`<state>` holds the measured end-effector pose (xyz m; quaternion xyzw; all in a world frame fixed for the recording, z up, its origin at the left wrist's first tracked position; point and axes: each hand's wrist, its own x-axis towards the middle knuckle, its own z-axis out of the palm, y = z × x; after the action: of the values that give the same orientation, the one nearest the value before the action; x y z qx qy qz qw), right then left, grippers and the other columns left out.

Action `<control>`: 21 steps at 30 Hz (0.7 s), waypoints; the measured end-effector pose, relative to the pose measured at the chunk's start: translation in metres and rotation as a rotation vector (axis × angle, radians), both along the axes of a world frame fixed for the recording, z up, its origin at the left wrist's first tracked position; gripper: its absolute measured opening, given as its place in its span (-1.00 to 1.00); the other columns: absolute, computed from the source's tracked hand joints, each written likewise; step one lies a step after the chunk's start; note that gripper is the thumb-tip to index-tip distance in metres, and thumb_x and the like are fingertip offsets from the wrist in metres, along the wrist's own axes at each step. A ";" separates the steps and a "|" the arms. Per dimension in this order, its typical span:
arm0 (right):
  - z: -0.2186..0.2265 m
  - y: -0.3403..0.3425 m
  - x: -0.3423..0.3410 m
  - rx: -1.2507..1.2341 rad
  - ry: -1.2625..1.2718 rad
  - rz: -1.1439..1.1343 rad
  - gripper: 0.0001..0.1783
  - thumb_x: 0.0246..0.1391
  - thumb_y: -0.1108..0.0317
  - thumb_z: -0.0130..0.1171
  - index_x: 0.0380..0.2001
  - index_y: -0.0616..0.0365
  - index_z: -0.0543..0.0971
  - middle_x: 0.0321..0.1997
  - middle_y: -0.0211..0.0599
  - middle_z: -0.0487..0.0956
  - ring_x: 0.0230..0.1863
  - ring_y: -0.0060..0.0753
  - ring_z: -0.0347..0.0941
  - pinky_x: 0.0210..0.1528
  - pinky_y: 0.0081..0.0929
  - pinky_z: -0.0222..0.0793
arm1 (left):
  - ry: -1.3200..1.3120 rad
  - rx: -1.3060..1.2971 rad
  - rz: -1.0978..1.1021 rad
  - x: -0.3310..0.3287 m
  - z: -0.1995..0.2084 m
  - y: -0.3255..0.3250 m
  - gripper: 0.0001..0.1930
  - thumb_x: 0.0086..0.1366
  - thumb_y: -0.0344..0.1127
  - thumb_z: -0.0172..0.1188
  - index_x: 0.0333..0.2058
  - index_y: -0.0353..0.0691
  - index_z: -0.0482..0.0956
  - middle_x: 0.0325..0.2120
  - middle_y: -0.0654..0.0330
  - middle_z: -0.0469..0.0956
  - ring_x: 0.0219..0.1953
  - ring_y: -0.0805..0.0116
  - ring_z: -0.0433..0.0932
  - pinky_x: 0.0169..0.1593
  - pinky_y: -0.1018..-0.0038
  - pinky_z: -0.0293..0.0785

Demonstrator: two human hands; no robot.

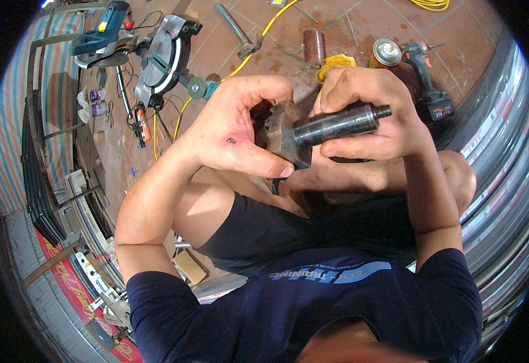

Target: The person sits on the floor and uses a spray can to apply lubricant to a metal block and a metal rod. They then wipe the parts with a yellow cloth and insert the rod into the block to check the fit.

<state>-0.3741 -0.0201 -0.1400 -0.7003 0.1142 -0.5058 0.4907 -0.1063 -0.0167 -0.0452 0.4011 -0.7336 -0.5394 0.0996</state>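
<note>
In front of my chest I hold a steel part: a grey angular metal block (293,136) with a shiny dark round shaft (337,126) standing out from its right side. The shaft narrows to a short threaded stud at its free end. My left hand (231,124) is closed on the block, thumb on its near edge and fingers curled round the far side. My right hand (391,91) wraps the shaft from the right, its fingers above and below, leaving the top surface and threaded tip in view. The block's left and under sides are partly hidden by my left hand.
A miter saw (166,60) stands at the far left. Ahead lie a hammer (237,33), a yellow hose (264,30), a dark red cylinder (314,48), a yellow cloth (336,63), a spray can (386,53) and a cordless drill (425,75). Wrapped metal profiles (500,181) line the right.
</note>
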 end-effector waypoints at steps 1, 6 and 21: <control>0.002 -0.002 -0.001 -0.062 0.028 0.001 -0.60 0.00 0.21 0.66 -0.27 0.20 0.66 -0.36 -0.16 0.62 -0.35 -0.03 0.61 -0.30 -0.22 0.42 | -0.009 -0.037 -0.003 0.000 -0.001 0.000 -0.45 -0.18 -0.25 0.75 -0.32 -0.23 0.53 -0.42 0.42 0.37 -0.33 0.60 0.32 -0.27 0.53 0.29; 0.011 -0.007 -0.014 -0.155 0.179 0.032 -0.56 -0.10 0.34 0.75 -0.24 0.23 0.67 -0.28 -0.11 0.76 -0.23 -0.06 0.78 -0.17 -0.26 0.66 | -0.014 -0.016 0.005 0.001 -0.003 0.003 -0.43 -0.20 -0.18 0.74 -0.35 -0.22 0.50 -0.45 0.38 0.32 -0.37 0.57 0.28 -0.32 0.51 0.25; 0.007 0.005 -0.008 0.099 0.175 -0.124 -0.49 -0.12 0.15 0.75 -0.38 0.28 0.64 -0.46 -0.31 0.63 -0.46 -0.49 0.60 -0.37 -0.49 0.45 | 0.001 -0.209 0.061 -0.007 -0.004 0.008 -0.42 -0.20 -0.14 0.71 -0.35 -0.26 0.50 -0.45 0.26 0.33 -0.34 0.50 0.31 -0.29 0.44 0.31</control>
<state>-0.3820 -0.0147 -0.1327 -0.7083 0.2246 -0.4660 0.4805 -0.1131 -0.0085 -0.0495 0.4105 -0.7732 -0.4569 0.1576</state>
